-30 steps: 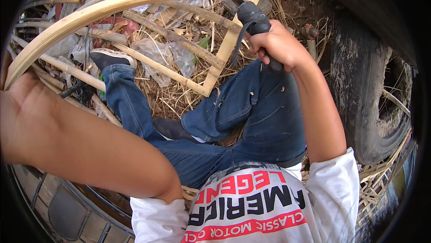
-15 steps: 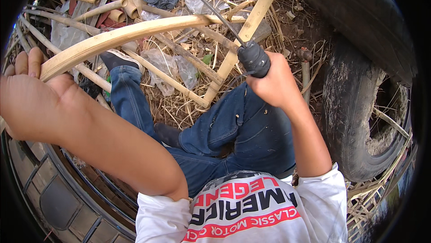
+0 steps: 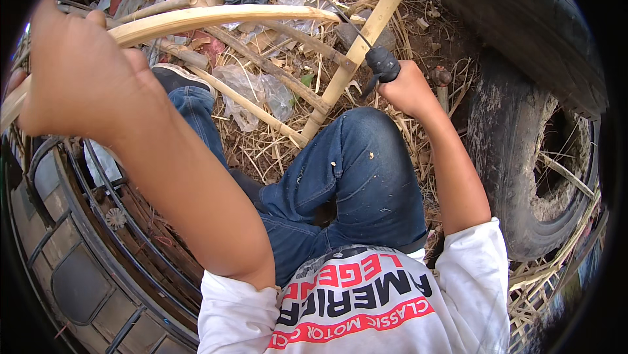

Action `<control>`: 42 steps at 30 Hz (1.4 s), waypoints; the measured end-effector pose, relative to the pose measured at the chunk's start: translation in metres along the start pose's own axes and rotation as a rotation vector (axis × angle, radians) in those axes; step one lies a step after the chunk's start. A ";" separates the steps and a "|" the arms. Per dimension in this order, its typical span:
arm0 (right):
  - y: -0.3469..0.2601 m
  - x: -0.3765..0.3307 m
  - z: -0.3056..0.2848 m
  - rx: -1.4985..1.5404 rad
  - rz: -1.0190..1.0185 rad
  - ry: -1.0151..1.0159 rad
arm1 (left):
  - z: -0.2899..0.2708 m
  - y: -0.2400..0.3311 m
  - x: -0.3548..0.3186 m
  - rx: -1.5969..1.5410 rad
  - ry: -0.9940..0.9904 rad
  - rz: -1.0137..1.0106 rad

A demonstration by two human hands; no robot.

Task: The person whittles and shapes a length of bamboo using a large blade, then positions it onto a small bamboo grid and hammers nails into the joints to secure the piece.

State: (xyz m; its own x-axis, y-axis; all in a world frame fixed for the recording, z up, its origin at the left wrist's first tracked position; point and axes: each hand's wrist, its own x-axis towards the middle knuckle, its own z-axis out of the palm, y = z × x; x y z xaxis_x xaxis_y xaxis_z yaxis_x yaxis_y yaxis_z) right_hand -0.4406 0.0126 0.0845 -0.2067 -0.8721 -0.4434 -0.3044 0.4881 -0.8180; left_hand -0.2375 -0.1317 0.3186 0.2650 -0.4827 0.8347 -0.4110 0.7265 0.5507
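My left hand (image 3: 88, 76) is wrapped round a long, curved, pale strip of split bamboo (image 3: 216, 17); its fingers are partly hidden. The strip stretches away to the right, and its far end lies near an upright-leaning bamboo pole (image 3: 356, 53). Closed round the black-wrapped handle (image 3: 383, 64) of a long thin tool is my right hand (image 3: 407, 89). The tool's narrow dark shaft, perhaps a blade seen edge-on, runs up and left past the strip's far end. Whether it touches the strip I cannot tell.
Thinner bamboo sticks (image 3: 275, 69) join the pole beyond my bent legs. Old tyres (image 3: 504, 151) stand at the right. A rounded dark metal frame (image 3: 131, 249) is at the lower left. Plastic scraps (image 3: 252, 96), straw and bamboo pieces litter the ground.
My left hand has moved up and right, shifting the bamboo strip with it. The right hand and tool have moved slightly up and right. My right knee has risen.
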 end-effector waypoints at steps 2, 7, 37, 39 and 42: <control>-0.019 -0.007 -0.003 -0.055 -0.040 0.014 | 0.001 0.006 -0.003 0.009 0.005 0.013; -0.042 -0.020 0.010 0.013 -0.146 0.021 | -0.013 0.000 0.005 0.084 0.005 -0.173; -0.056 -0.042 -0.006 0.083 -0.254 0.059 | 0.009 0.023 0.012 0.000 0.010 0.051; 0.012 -0.005 0.009 0.029 -0.121 0.113 | 0.014 0.032 -0.001 0.034 -0.007 -0.007; 0.031 0.016 0.010 -0.061 -0.080 0.120 | 0.022 0.038 -0.007 0.034 0.048 -0.049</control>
State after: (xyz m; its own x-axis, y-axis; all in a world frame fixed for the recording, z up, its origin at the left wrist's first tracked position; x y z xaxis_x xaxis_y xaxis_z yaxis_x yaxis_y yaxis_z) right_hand -0.4438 0.0131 0.0485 -0.2885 -0.8996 -0.3280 -0.3790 0.4218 -0.8236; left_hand -0.2744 -0.1121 0.3335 0.3272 -0.4929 0.8063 -0.4252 0.6852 0.5914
